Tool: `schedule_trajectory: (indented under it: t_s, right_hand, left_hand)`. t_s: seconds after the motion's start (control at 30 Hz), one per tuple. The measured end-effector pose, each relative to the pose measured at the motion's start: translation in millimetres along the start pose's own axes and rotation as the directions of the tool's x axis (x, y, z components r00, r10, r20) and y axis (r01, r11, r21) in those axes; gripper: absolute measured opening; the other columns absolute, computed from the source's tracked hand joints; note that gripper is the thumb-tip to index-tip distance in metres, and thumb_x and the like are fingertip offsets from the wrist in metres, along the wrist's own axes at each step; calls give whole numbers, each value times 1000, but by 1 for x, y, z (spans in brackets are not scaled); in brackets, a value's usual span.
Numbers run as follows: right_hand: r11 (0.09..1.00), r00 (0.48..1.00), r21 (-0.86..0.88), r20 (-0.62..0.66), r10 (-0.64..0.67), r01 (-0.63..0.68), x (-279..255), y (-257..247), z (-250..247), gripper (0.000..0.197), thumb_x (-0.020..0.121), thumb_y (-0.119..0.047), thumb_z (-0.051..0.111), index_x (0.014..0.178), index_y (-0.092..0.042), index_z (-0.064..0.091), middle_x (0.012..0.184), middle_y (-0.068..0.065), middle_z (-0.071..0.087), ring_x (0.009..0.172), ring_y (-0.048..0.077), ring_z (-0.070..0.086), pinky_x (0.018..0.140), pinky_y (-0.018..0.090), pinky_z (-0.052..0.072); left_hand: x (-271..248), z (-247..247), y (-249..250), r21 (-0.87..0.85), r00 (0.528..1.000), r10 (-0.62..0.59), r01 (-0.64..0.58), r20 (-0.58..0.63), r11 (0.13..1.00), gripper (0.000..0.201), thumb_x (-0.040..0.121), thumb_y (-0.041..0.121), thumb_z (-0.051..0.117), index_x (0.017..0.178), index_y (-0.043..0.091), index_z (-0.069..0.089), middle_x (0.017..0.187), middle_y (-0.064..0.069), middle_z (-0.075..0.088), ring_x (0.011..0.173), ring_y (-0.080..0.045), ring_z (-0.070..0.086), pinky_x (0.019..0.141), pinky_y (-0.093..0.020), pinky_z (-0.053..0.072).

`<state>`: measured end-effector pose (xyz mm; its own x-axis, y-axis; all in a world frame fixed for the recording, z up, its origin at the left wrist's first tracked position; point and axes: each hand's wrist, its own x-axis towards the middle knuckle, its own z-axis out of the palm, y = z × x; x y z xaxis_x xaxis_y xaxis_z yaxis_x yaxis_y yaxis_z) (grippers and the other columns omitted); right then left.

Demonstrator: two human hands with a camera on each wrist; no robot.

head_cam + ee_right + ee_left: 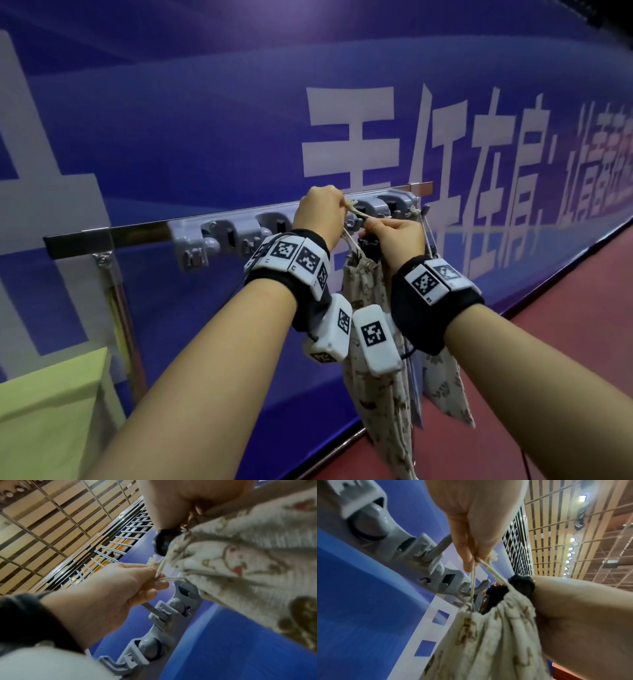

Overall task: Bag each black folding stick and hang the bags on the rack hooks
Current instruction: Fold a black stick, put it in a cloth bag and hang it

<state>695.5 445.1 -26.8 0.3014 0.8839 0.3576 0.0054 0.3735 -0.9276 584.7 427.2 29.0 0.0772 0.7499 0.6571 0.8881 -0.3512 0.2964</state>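
Left hand (320, 209) pinches the cord (489, 566) of the bag (363, 284) between thumb and fingers, pulled up and taut at rack height. Likely reason: keep the loop open and tensioned so it can drop over a hook (481, 586). Right hand (399, 236) is closed around the bag's neck, just under the rack (239, 229), taking the weight so the cord isn't loaded while it's being threaded. The black stick (522, 584) sits in the bag; its dark end pokes out of the gathered mouth, so the mouth is not fully cinched. Whether the cord is already over the hook can't be told, since the hands cover it.

A second bag (445, 383) hangs to the right, its cord running up to the last hook on the rack. Judgement: one bag done, this one mid-hang. Free gray clips and hooks remain on the left part of the rack. The rack is fixed to a metal rail (113, 236) in front of a blue banner (205, 120) with white lettering. A yellow-green surface (51, 404) is at lower left, red floor (565, 325) at right.
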Motion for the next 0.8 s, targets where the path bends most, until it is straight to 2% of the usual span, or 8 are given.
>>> schedule_trajectory:
  t_s: [0.1,0.2,0.27,0.4,0.47,0.57,0.7,0.8]
  right_hand:
    - [1000,999,-7,-28,22,-22,20,9,5,25,82,-19,66,57,-18,70,72,12,71,72,28,67,81,47,56]
    - [998,997,-29,-41,59,-60,37,23,8,24,80,-18,68,56,-18,70,73,15,71,74,29,68,83,48,55]
    - [992,995,-68,-18,102,-103,39,35,9,24,79,-16,69,55,-17,69,75,16,72,80,30,69,86,46,54]
    - [993,997,-111,62,50,-43,23,52,10,14,88,-13,62,81,-6,72,74,10,69,65,14,62,78,26,54]
    - [995,995,-97,93,32,-23,18,57,12,15,89,-11,61,87,-3,72,72,6,67,67,14,61,80,30,52]
    - [994,991,-102,120,55,-42,11,57,13,10,86,-10,63,89,-5,72,79,9,67,78,20,61,84,37,52]
    - [998,991,-49,125,47,-41,2,54,3,13,85,-7,65,97,-3,68,76,1,63,74,13,59,72,23,50]
    - [991,993,-99,68,98,-91,-2,57,-3,10,84,-5,63,80,-13,67,78,5,64,78,20,60,75,33,50]
  left_hand:
    - [12,8,2,131,1000,26,-26,2,991,22,94,11,48,102,7,69,96,-12,67,90,-29,64,74,-34,52]
    - [14,17,6,363,995,95,-95,20,927,19,95,13,48,103,11,65,97,-8,65,94,-30,63,68,-33,39]
    - [11,24,3,430,996,73,-84,44,899,18,95,13,48,101,13,65,93,-6,64,94,-29,63,67,-33,36]
    - [7,33,-10,487,987,144,-157,65,859,22,97,20,45,102,14,66,96,-6,66,92,-28,63,67,-32,37]
    - [2,34,-13,513,975,201,-219,92,830,24,99,23,42,106,16,64,99,-5,66,93,-28,64,66,-32,36]
    - [-3,27,-17,513,963,241,-270,123,815,26,99,21,40,114,21,60,107,-5,64,100,-28,61,66,-33,35]
    - [-14,6,-28,508,954,269,-298,131,808,27,96,18,40,119,18,56,112,-6,63,102,-27,59,68,-33,37]
    - [-28,-12,-37,510,948,294,-312,119,801,26,95,18,41,115,16,56,108,-6,63,97,-26,59,67,-32,38]
